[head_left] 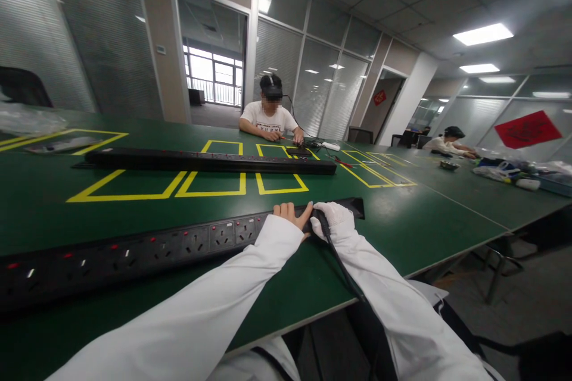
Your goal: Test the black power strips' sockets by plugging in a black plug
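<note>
A long black power strip [176, 248] with red switches and several sockets runs across the green table, close to me. My left hand [292, 214], bare, grips it near its right end, with the fingers over the top and the thumb pointing right. Just beside it, my right hand [334, 220] wears a white glove and is closed round a black plug [322, 223] at the strip. From the plug a black cord [342, 268] hangs down over the table edge. The plug's front is hidden, so I cannot tell whether its pins are in a socket.
Farther back on the green table [447, 238] lies a second black power strip [210, 161], across yellow tape outlines [210, 194]. A person [270, 110] sits opposite, hands on small parts and wires. Another person [449, 143] works far right, near plastic bags [500, 169].
</note>
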{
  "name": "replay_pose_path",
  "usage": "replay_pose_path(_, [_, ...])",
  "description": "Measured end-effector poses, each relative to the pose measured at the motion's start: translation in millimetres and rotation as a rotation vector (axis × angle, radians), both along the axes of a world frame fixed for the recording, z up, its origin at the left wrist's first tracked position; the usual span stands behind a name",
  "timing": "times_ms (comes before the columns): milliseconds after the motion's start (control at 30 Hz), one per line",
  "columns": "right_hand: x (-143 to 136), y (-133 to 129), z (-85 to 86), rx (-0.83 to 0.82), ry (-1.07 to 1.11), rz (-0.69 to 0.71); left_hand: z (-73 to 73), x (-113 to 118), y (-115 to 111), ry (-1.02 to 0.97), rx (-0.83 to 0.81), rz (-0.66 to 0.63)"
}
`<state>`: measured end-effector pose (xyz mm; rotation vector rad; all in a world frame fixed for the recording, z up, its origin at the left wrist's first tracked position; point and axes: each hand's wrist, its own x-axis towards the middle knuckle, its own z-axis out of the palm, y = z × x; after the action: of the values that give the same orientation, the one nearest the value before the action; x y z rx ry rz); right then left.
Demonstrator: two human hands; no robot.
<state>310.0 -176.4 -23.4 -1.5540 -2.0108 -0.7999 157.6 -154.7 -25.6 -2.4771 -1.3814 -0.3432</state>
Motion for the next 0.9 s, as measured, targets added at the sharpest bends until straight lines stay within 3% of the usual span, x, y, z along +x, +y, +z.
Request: replay_pose_path(900, [-3.1, -3.9, 4.0, -0.005, -0.05, -0.061, -1.6, -0.4, 0.5, -0.027, -0.003, -0.054])
